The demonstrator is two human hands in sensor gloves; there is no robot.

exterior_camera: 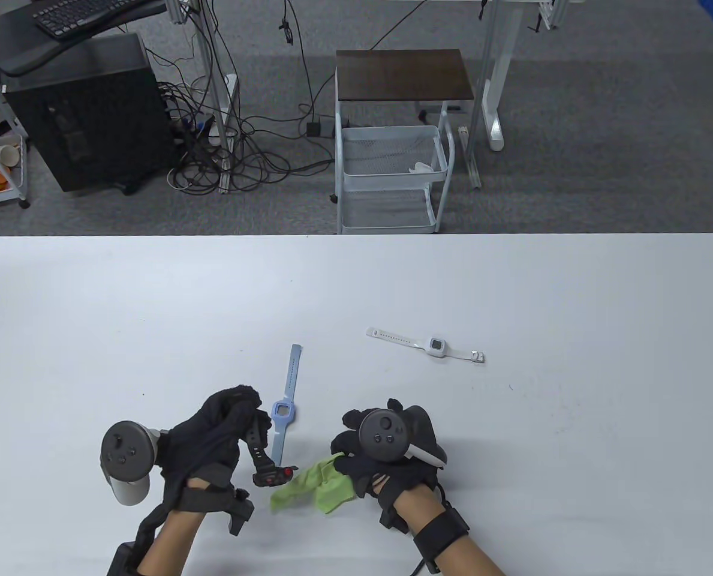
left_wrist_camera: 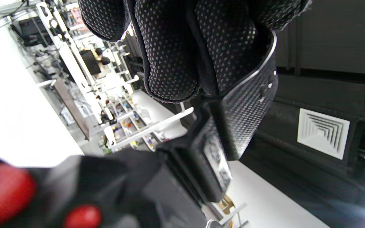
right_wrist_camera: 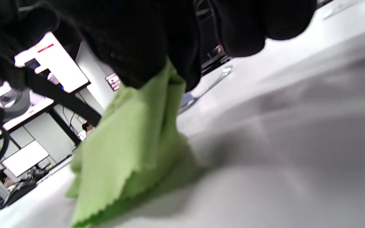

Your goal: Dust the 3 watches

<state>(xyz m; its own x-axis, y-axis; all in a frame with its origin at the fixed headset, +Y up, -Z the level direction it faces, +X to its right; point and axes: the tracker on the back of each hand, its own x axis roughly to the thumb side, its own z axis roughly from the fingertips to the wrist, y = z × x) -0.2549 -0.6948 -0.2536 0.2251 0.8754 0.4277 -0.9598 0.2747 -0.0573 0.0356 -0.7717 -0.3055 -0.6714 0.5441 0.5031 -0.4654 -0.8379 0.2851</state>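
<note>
Table view: left hand [exterior_camera: 212, 441] grips the black watch [exterior_camera: 264, 459], right hand [exterior_camera: 386, 456] pinches the green cloth [exterior_camera: 311, 487]; wipe its face gently, strap steadied.

The gloves on both hands [exterior_camera: 212, 444] are black knit fabric, studded with small grip dots. The green cloth [exterior_camera: 311, 486] looks soft and matt, with a pinked edge. The black watch [exterior_camera: 266, 456] strap shows a dotted rubbery texture. The bench [exterior_camera: 512, 288] is smooth, matt white.

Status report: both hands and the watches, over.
Left hand grips black watch. Right hand holds green cloth. Blue watch, white watch on table. Nothing blocking.
</note>
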